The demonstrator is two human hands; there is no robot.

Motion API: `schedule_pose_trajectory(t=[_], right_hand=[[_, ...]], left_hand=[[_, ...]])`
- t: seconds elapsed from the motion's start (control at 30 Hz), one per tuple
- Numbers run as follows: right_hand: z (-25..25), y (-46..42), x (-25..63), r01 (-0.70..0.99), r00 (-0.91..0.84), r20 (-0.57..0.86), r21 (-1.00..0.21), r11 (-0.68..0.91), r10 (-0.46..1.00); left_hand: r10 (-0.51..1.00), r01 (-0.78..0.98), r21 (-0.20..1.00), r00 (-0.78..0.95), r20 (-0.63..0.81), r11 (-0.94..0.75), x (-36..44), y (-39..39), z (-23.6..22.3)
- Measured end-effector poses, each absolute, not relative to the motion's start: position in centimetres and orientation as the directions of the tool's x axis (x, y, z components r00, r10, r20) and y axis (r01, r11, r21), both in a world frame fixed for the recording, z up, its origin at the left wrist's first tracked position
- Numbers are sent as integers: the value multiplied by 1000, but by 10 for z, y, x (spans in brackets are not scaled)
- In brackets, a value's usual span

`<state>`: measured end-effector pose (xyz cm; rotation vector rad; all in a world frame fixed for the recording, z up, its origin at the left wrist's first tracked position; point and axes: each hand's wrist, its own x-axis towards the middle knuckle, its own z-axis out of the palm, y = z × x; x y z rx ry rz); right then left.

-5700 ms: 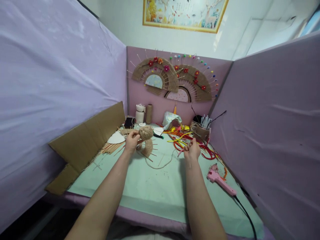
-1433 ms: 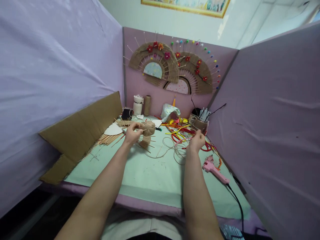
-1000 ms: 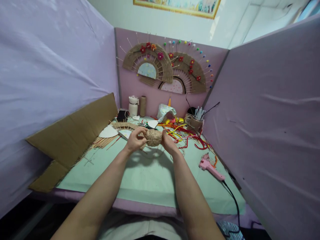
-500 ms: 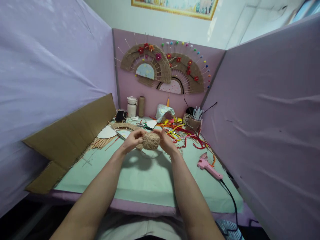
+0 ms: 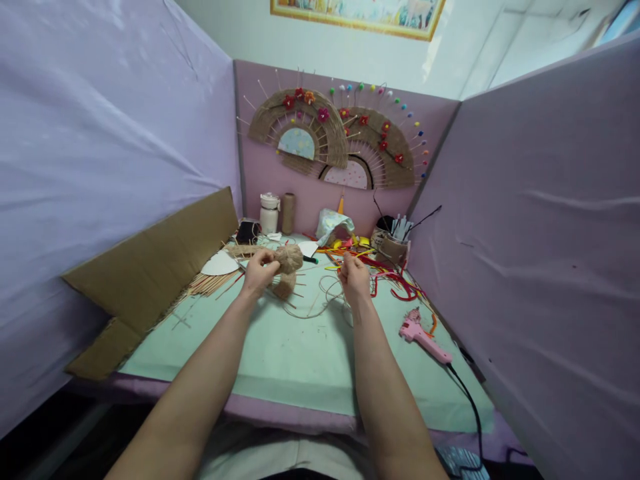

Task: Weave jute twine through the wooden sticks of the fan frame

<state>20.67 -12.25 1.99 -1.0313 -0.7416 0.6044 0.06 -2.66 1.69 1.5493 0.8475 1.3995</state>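
My left hand (image 5: 260, 271) is closed on a ball of jute twine (image 5: 289, 259), held above the table. My right hand (image 5: 355, 277) is off to the right, its fingers pinched together. Loose loops of twine (image 5: 327, 300) lie between the hands and run up to the right one; the pinched part itself is hidden. Below the ball, a half-round piece woven with twine on thin sticks (image 5: 285, 287) lies on the table, partly covered by my left hand and the ball.
A pink glue gun (image 5: 425, 339) with a black cord lies at the right. Red and yellow pipe cleaners (image 5: 400, 285) are heaped behind my right hand. Cardboard (image 5: 155, 260), thin sticks (image 5: 209, 285) and a white half-disc (image 5: 220, 263) are on the left. Finished twine fans (image 5: 383, 143) hang behind.
The hands have parted: the left shifted slightly left and away with the ball, the right let go of the ball and moved right. More of the twine loops and woven piece shows.
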Motion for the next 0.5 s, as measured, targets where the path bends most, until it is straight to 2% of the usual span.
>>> schedule_pose_trajectory(t=[0.1,0.17,0.2,0.27,0.33,0.4,0.5], right_hand=[[20,-125,226,-171,800,169,-856,489,576],[18,-130,244,-146,918,87,-834,533,387],[17,-133,253,-120,958,46,-831,543,282],[16,-138,267,-48,994,14,-844,534,112],[14,-141,275,54,999,49,-882,468,-22],[12,-139,274,173,985,164,-918,358,-54],[10,-131,259,337,916,374,-913,229,143]], left_hand=[[971,-295,942,127,204,-160,-3,-23,18],[972,-330,938,164,171,-110,-6,-21,20],[966,-300,944,174,193,-134,-8,-21,20],[931,-153,940,160,329,-306,-9,-22,21],[836,37,839,116,537,-544,-9,-25,21],[722,161,706,76,688,-690,-7,-29,21],[647,198,628,45,761,-752,-4,-34,19]])
